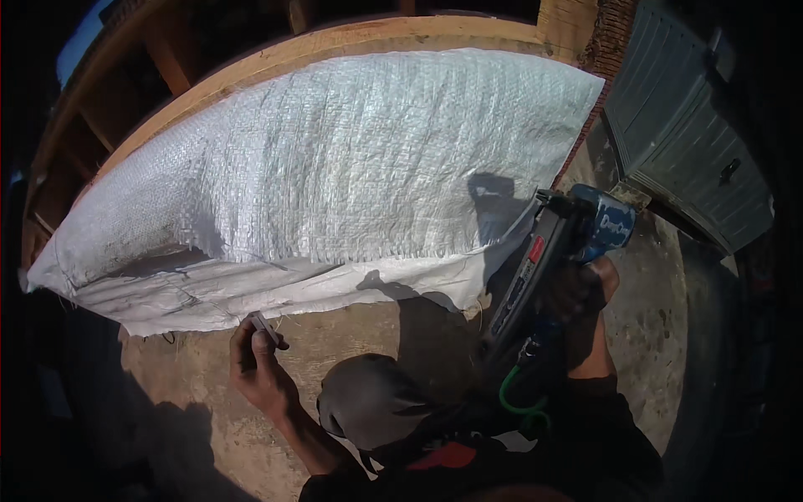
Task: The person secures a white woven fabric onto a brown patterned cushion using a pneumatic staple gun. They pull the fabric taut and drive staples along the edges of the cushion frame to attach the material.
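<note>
My left hand (263, 372) is closed, pinching a short, thin, pale grey strip (264, 325) between thumb and fingers, just below the near edge of the white cloth. I cannot make out what kind of strip it is. In my right hand (585, 289) is an air-powered staple gun (535, 259) with a worn blue head, a long dark magazine and a green hose (512, 393). The gun tilts upward, its nose close to the right part of a white woven sack sheet (360, 159). That sheet is draped over a wooden frame, its lower edge frayed and folded.
Bare timber of the wooden frame (351, 38) runs along the far side. A grey metal panel (686, 117) stands at the right, above concrete floor (644, 335). Below the sheet, a rounded shape in dark cloth (372, 402) lies between my arms. Shadows fall across the sheet and floor.
</note>
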`<state>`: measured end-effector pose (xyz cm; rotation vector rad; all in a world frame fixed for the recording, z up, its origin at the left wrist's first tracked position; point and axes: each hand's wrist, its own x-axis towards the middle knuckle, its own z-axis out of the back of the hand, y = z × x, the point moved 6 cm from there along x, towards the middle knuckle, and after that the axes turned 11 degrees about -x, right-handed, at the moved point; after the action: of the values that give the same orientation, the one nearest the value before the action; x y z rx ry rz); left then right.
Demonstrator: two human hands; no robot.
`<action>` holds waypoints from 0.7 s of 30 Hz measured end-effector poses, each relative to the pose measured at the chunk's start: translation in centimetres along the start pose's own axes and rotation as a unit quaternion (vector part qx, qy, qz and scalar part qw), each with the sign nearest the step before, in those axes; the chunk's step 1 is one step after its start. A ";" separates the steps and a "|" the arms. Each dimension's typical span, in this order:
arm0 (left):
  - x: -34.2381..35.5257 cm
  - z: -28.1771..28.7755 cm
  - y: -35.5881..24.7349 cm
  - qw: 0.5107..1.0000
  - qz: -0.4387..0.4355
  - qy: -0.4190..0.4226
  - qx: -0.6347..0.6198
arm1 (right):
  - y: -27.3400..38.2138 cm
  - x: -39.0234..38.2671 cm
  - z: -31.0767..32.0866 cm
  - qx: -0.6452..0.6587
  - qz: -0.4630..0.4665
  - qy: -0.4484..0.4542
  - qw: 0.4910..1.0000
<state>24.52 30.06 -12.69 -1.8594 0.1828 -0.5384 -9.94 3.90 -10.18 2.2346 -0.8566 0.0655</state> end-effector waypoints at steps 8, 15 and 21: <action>-10.0 -24.9 -8.5 0.894 -0.069 0.443 -0.009 | 2.1 -2.6 0.0 0.029 0.043 0.019 0.998; -13.6 -26.9 -4.2 0.917 -0.016 0.398 0.019 | 5.6 -4.8 0.7 -0.068 0.064 -0.072 0.993; -16.0 -30.1 -6.3 0.866 -0.218 0.392 0.220 | 5.4 -4.9 1.1 -0.100 0.060 -0.119 0.986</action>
<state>-4.00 12.61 -3.40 -1.1393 0.1538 -1.5137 -17.20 3.15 -9.10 2.0273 -1.0753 -0.2261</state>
